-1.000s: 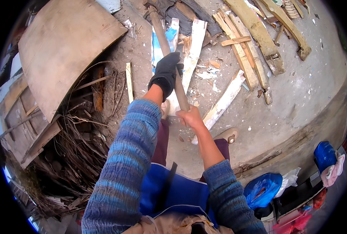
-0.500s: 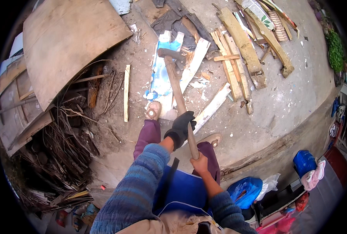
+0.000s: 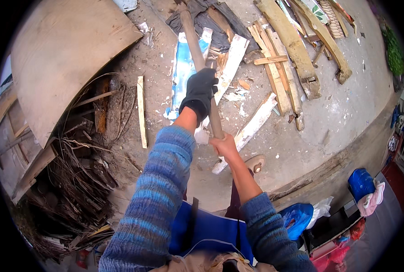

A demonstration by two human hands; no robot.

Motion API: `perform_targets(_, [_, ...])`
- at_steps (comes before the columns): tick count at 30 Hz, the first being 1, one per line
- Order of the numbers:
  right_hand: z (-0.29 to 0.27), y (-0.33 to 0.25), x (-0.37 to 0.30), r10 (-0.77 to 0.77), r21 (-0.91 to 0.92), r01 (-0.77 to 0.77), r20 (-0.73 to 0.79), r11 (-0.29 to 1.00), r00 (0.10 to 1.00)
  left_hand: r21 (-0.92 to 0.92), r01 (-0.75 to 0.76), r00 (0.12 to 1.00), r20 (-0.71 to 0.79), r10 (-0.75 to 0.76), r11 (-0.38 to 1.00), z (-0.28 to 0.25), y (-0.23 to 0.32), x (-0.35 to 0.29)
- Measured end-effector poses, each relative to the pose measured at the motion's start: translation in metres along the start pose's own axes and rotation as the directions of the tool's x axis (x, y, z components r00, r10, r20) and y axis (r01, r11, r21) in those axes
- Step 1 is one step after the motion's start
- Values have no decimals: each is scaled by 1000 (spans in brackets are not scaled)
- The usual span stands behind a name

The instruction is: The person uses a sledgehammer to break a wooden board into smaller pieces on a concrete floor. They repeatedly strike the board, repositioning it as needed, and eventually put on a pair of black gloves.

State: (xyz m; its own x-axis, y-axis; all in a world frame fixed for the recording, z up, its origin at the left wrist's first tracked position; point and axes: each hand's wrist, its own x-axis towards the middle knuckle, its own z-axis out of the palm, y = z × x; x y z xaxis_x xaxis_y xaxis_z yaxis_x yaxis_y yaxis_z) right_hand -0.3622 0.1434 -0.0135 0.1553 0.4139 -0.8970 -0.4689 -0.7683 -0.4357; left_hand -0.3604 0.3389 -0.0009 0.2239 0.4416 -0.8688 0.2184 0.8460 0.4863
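My left hand (image 3: pixel 201 90), in a black glove, is closed around the middle of a sledgehammer's long wooden handle (image 3: pixel 192 41). Bare and also closed, my right hand (image 3: pixel 224 147) grips the handle's lower end. The handle slants away from me, and its head is cut off at the top edge of the view. Under the handle lies a blue-and-white painted board (image 3: pixel 182 63). Beside it on the right is a white board (image 3: pixel 232 63) with splintered wood at its edge. Another white, worn piece of wood (image 3: pixel 252 127) lies nearer my right foot.
A thin wood strip (image 3: pixel 141 111) lies to the left. Beyond it, a large plywood sheet (image 3: pixel 70 59) leans over a pile of sticks (image 3: pixel 75 181). Long planks (image 3: pixel 297 54) are stacked at the far right. Blue bags (image 3: pixel 297 220) sit at the near right.
Both hands have moved up and away from me with the sledgehammer. Its head was over the painted boards before and is now at the view's top edge.
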Motion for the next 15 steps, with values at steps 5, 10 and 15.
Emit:
perform_targets(5, [23, 126, -127, 400, 350, -342, -107, 872, 910, 65, 200, 952, 221, -210, 978, 12, -127, -72])
perform_targets(10, [46, 115, -115, 261, 327, -201, -150, 923, 954, 192, 173, 956, 205, -212, 966, -2, -112, -76])
perform_targets(15, [12, 76, -31, -210, -125, 188, -198, 974, 957, 34, -132, 982, 140, 126, 991, 0, -40, -48])
